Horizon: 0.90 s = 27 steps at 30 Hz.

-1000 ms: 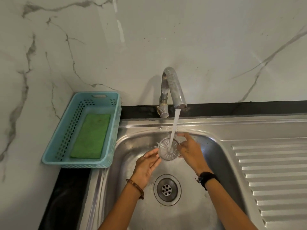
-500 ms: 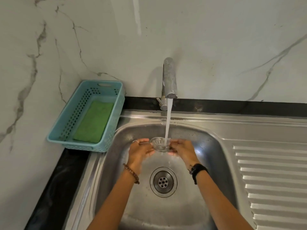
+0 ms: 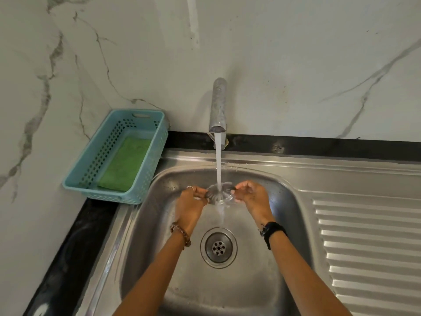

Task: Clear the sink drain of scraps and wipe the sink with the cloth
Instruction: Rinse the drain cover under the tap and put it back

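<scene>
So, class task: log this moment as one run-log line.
step: rinsing | left hand + right hand: pinch strainer under tap | cloth: in basket

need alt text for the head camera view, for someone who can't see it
Both hands, left hand and right hand, hold a round drain strainer under the running tap above a steel sink. A green cloth lies in a blue basket beside it.
</scene>
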Each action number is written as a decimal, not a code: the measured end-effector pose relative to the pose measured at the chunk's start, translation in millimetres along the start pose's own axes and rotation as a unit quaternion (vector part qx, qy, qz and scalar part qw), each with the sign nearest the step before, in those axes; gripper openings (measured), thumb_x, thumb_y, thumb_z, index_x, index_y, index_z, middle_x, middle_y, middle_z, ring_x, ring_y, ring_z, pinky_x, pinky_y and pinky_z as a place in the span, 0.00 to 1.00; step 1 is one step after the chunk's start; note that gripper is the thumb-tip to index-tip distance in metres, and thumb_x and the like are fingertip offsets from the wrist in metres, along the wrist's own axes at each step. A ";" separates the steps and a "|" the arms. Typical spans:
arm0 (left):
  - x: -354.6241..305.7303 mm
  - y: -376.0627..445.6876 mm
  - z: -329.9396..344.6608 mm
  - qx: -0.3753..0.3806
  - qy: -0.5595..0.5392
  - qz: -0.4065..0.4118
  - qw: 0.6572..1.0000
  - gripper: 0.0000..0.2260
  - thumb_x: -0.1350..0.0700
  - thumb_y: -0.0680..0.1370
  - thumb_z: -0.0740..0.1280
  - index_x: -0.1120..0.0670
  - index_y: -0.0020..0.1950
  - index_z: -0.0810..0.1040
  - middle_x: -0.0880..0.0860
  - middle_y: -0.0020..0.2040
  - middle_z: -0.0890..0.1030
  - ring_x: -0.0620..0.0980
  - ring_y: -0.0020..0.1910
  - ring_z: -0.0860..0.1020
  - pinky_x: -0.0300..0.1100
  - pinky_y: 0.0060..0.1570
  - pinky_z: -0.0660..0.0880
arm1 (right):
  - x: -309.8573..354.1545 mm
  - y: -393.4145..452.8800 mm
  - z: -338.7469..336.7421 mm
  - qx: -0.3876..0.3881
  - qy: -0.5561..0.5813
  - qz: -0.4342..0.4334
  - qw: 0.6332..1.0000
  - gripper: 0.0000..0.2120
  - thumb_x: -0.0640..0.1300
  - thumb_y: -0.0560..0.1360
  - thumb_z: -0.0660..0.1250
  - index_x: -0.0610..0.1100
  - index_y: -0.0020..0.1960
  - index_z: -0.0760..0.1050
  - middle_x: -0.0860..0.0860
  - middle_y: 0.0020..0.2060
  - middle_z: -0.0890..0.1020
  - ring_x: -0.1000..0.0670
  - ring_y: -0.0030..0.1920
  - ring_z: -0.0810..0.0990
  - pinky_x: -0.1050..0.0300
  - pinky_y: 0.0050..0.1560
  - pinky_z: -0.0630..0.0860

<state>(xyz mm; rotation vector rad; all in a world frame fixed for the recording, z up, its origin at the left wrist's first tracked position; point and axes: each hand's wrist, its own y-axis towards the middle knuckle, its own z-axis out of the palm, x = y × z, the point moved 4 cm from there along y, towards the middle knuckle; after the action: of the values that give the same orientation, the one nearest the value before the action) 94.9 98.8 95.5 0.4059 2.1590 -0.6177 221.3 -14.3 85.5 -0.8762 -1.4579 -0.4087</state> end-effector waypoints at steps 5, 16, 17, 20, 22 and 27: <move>7.2 21.3 -5.0 0.179 0.230 -0.017 0.956 0.08 0.60 0.78 0.61 0.61 0.49 0.78 0.56 0.45 0.77 0.52 0.44 0.75 0.40 0.47 0.73 | 20.2 2.0 10.9 0.027 -0.148 -0.055 0.987 0.04 0.37 0.73 0.68 0.46 0.42 0.77 0.53 0.40 0.80 0.62 0.40 0.76 0.75 0.37 0.72; -108.5 45.3 -12.4 0.074 -0.327 0.004 0.942 0.08 0.59 0.78 0.59 0.54 0.49 0.78 0.50 0.49 0.80 0.42 0.49 0.77 0.37 0.52 0.73 | 14.8 -32.0 4.9 -0.100 -0.105 -0.055 0.988 0.04 0.41 0.75 0.66 0.47 0.42 0.73 0.53 0.39 0.77 0.57 0.38 0.76 0.73 0.33 0.73; -109.7 44.3 -8.6 0.079 -0.300 0.018 0.950 0.10 0.58 0.78 0.58 0.50 0.41 0.78 0.47 0.43 0.79 0.37 0.41 0.77 0.33 0.44 0.71 | 11.2 -28.7 5.1 -0.114 -0.034 -0.003 0.993 0.05 0.39 0.74 0.68 0.47 0.41 0.74 0.52 0.38 0.78 0.56 0.38 0.77 0.72 0.32 0.73; -105.5 45.7 2.8 0.094 -0.284 0.056 0.952 0.12 0.54 0.79 0.55 0.48 0.41 0.77 0.46 0.42 0.78 0.35 0.39 0.75 0.30 0.38 0.67 | 2.3 -23.9 12.7 -0.108 0.159 0.137 0.972 0.02 0.37 0.72 0.69 0.42 0.43 0.76 0.48 0.40 0.81 0.54 0.38 0.80 0.72 0.30 0.75; -104.5 48.9 2.0 0.081 -0.254 0.102 0.958 0.11 0.54 0.78 0.58 0.54 0.51 0.79 0.49 0.49 0.79 0.36 0.42 0.74 0.27 0.38 0.67 | 0.4 -25.0 17.0 -0.106 0.214 0.155 0.959 0.05 0.35 0.72 0.69 0.38 0.48 0.77 0.46 0.42 0.81 0.53 0.39 0.80 0.72 0.31 0.76; -103.3 56.9 -11.8 0.149 -0.124 0.193 0.962 0.15 0.57 0.78 0.61 0.52 0.64 0.74 0.50 0.61 0.78 0.36 0.52 0.75 0.24 0.48 0.68 | 7.2 -35.2 22.3 -0.147 0.042 0.040 0.987 0.05 0.37 0.72 0.69 0.46 0.41 0.77 0.50 0.40 0.81 0.56 0.38 0.79 0.70 0.35 0.77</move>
<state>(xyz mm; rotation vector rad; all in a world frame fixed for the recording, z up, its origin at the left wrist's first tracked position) 176.8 144.8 167.7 0.8411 1.6888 -0.7262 181.6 -18.9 99.2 -1.1355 -1.2980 -0.6031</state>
